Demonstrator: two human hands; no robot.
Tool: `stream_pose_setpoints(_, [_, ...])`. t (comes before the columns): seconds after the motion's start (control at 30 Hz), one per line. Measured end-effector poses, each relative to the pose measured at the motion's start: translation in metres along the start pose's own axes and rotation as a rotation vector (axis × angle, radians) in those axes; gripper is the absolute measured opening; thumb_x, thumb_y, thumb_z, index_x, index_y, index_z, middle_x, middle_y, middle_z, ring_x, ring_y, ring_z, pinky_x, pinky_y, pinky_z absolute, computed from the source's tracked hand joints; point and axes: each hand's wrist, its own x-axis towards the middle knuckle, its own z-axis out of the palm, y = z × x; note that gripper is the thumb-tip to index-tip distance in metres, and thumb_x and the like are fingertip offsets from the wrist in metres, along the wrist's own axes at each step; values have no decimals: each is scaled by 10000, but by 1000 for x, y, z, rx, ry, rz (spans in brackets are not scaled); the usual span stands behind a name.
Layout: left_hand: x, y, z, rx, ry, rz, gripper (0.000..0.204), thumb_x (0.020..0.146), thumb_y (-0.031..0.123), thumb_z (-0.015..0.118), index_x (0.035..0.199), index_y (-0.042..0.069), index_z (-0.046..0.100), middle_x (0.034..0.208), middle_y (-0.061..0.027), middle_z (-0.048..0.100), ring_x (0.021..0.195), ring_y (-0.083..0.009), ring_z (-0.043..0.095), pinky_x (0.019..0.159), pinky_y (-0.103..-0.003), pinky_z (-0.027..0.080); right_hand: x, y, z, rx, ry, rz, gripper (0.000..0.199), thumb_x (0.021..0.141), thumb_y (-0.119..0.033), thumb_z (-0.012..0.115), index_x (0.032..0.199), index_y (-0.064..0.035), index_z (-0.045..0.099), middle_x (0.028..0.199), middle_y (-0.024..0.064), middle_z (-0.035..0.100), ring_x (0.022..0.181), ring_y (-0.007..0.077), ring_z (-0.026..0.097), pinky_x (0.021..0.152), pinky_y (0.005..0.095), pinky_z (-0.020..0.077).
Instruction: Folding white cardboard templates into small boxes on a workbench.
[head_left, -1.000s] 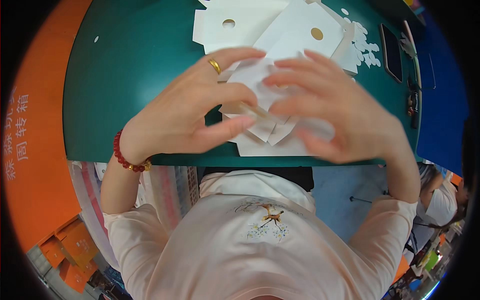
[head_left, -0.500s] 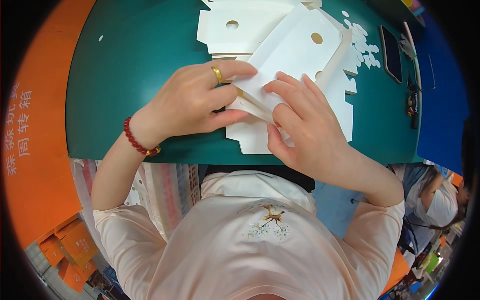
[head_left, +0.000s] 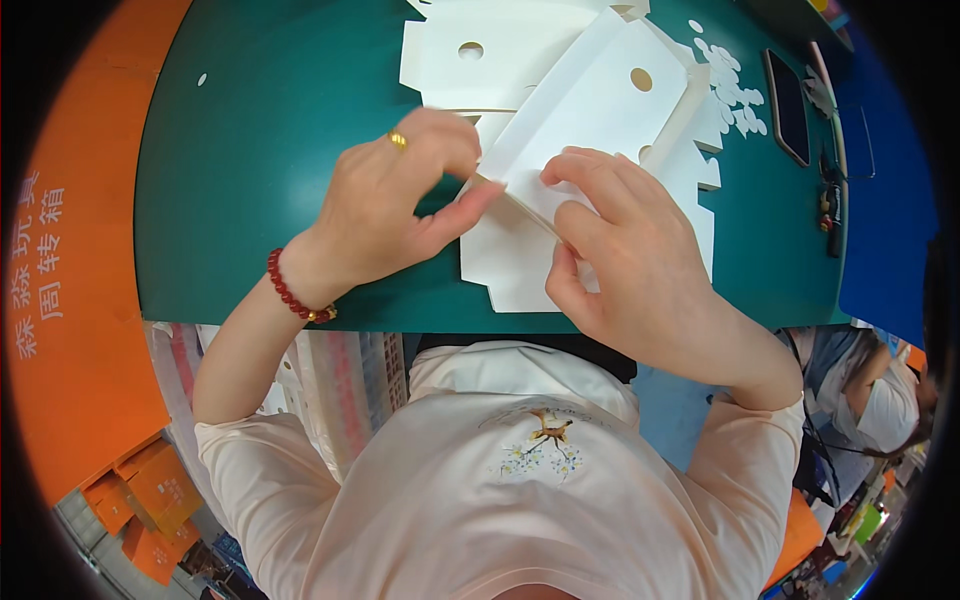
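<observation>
A partly folded white cardboard box (head_left: pixel 600 110) with raised side walls and round holes lies slantwise on flat white card blanks (head_left: pixel 500 270). At its near left corner, my left hand (head_left: pixel 385 195) has thumb and bent forefinger closed around the corner flap. My right hand (head_left: pixel 635 250) grips the near end wall, thumb outside and curled fingers over the inside. Part of that wall is hidden behind the right fingers. Another white blank (head_left: pixel 440 65) with a round hole lies beyond, to the left.
Small white paper discs (head_left: pixel 735 95) are scattered right of the box on the green table (head_left: pixel 270 150). A dark phone (head_left: pixel 788 105) lies farther right, with a black pen-like item (head_left: pixel 832 215) near the edge. An orange panel (head_left: pixel 80 200) stands at left; another person (head_left: pixel 870 395) is at right.
My left hand has drawn its forefinger back from the side wall and brought the thumb up to the corner. The right hand stays on the near end wall.
</observation>
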Motion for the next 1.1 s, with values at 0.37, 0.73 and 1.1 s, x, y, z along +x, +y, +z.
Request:
stream_pose_setpoints(0.37, [6, -4, 23, -208, 93, -138, 220, 827, 191, 797, 867, 57, 627, 1085, -98, 630, 643, -179, 628, 521, -287, 501, -3, 34, 9, -26, 37, -215, 549, 716, -106, 802, 1219, -62, 586, 1128, 120, 612, 1116, 355, 579, 974, 494, 468])
stream_pose_setpoints(0.73, [-5, 39, -8, -166, -230, 201, 430, 752, 434, 824, 869, 70, 628, 1009, -99, 664, 697, -200, 641, 547, -306, 515, -17, 45, -43, 367, -175, -330, 305, 771, -250, 851, 912, -36, 685, 972, 89, 677, 1051, 305, 672, 944, 466, 532])
stream_pose_setpoints(1.1, [78, -45, 15, 224, -159, -318, 416, 869, 441, 729, 1017, 52, 719, 965, -145, 665, 978, -276, 639, 795, -402, 516, 77, 107, 0, -291, -19, -27, 368, 915, -378, 736, 1132, -82, 728, 1240, 125, 677, 1295, 298, 523, 1133, 422, 361])
